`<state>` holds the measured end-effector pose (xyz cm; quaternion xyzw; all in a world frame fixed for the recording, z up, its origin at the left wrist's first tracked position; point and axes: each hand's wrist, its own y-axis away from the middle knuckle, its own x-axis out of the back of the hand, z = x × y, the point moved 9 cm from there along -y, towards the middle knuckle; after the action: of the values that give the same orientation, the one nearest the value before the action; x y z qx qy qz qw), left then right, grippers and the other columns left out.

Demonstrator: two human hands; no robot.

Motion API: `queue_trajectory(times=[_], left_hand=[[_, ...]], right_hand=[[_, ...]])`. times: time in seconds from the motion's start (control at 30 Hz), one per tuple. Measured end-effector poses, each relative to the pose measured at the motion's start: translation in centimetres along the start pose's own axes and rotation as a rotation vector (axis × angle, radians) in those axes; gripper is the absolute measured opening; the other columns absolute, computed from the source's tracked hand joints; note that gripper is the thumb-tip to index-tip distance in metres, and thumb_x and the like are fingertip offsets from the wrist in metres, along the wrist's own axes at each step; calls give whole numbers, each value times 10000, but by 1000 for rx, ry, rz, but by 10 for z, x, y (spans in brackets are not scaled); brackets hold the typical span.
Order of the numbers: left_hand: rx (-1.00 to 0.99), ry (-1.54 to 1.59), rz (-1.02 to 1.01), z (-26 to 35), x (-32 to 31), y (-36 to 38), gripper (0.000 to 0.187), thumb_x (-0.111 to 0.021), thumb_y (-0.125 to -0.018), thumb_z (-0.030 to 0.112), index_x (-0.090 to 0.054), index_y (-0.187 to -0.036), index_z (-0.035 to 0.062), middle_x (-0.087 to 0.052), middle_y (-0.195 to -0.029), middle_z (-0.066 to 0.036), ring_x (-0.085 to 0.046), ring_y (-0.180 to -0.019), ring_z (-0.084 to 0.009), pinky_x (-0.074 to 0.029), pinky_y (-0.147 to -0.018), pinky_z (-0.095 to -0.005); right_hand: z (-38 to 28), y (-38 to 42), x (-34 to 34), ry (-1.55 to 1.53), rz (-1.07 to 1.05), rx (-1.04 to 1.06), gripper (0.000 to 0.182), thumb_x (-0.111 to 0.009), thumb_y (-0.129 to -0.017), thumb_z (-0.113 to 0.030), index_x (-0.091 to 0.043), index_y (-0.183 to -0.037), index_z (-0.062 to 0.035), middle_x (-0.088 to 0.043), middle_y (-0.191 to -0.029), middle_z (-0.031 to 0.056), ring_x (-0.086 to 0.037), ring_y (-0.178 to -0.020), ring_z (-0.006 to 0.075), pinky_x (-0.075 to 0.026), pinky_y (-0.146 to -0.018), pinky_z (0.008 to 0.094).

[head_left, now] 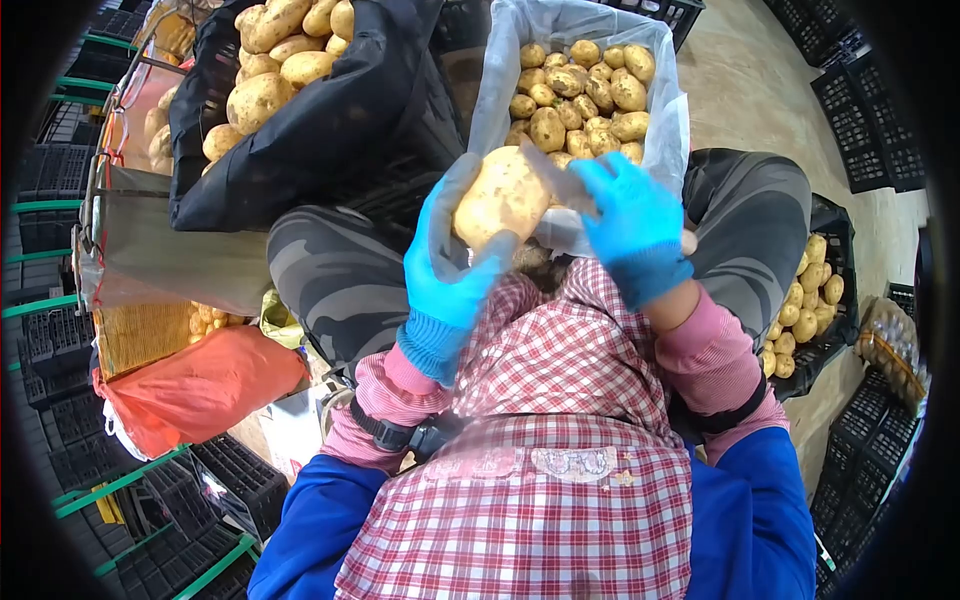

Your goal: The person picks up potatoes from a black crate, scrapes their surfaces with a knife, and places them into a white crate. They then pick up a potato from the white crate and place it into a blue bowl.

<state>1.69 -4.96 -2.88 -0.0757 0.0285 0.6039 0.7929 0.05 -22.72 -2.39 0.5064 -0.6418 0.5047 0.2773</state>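
My left hand is curled wide round a plump, brown-specked yellow potato; right hand half-curled, fingertips blurred, grip unclear.

Large pale-yellow, rounded potato: brown-speckled skin, slightly tilted, held between thumb and fingers of left blue-gloved hand.

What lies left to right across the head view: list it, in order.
Red sack → left hand → large potato → right hand → black crate of smaller potatoes.
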Motion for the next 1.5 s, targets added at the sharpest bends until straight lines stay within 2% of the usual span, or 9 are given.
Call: queue_trajectory(times=[0.3, 0.7, 0.8, 0.9, 1.0, 1.03, 1.23, 1.37, 1.5], left_hand=[[-177, -399, -90, -7, 6, 5, 778, -740, -825, 47, -344, -1487, -58, -416, -1498, -180, -449, -1372, -276, -377, -1141, -399], [-92, -274, -65, -11, 7, 7, 769, -735, -829, 58, -351, -1485, -57, -415, -1500, -181, -442, -1379, -268, -371, -1145, -401], [16, 24, 9, -8, 1, 7, 764, -727, -784, 1, -384, -1465, -48, -438, -1457, -177, -467, -1351, -276, -403, -1118, -388], [-119, -25, -14, -1, 6, 4, 806, -731, -787, -8, -341, -1491, -41, -416, -1482, -179, -448, -1370, -278, -393, -1131, -395], [-289, -295, -59, 4, 6, 4, 839, -766, -812, 51, -307, -1509, -37, -394, -1515, -197, -437, -1388, -279, -386, -1143, -404], [-302, -256, -54, 5, 6, 4, 855, -771, -805, 46, -299, -1515, -28, -397, -1513, -198, -445, -1382, -278, -395, -1137, -404], [16, 97, -100, -14, 1, -2, 1023, -868, -729, 81, -242, -1535, 9, -470, -1446, -182, -533, -1300, -276, -467, -1085, -407], [-107, -22, -66, -18, 10, 4, 932, -914, -681, 109, -382, -1441, 20, -515, -1383, -153, -563, -1243, -272, -479, -1054, -396], [-410, -242, -95, 7, 16, 7, 767, -915, -671, 95, -523, -1329, 59, -549, -1331, -122, -545, -1250, -279, -440, -1066, -386]], right_hand=[[9, 3, -15, 51, -182, -100, 412, -699, -786, -128, -603, -1186, -122, -610, -1033, 105, -642, -954, 321, -534, -755, 427], [-25, 15, -15, 57, -146, 54, 209, -678, -815, -160, -591, -983, -72, -597, -910, 132, -663, -822, 331, -538, -651, 429], [-16, 8, -2, -177, -50, 80, 262, -679, -883, -229, -613, -1080, -70, -643, -925, 99, -676, -795, 255, -552, -626, 390], [17, 3, -30, -1130, -191, -355, 436, -684, -932, -346, -603, -1244, -53, -677, -992, 72, -652, -751, 145, -550, -626, 314], [-12, 10, -27, -1588, -472, -457, 585, -696, -937, -398, -549, -1363, -26, -668, -1108, 66, -612, -719, 80, -528, -639, 236], [-15, 12, -35, -1690, -315, -458, 591, -734, -904, -332, -546, -1365, -13, -662, -1138, 71, -599, -663, 78, -510, -625, 217], [-11, 11, -34, -1718, -348, -320, 552, -743, -834, -159, -568, -1333, 1, -598, -1320, 143, -593, -706, 99, -504, -621, 223], [-12, 14, -28, -1716, -316, -389, 469, -720, -798, -70, -604, -1245, 13, -520, -1423, 193, -611, -717, 129, -510, -620, 243], [-15, 18, -34, -1719, -150, -490, 306, -683, -858, -117, -600, -1126, 4, -592, -1080, 139, -605, -644, 139, -503, -562, 254]])
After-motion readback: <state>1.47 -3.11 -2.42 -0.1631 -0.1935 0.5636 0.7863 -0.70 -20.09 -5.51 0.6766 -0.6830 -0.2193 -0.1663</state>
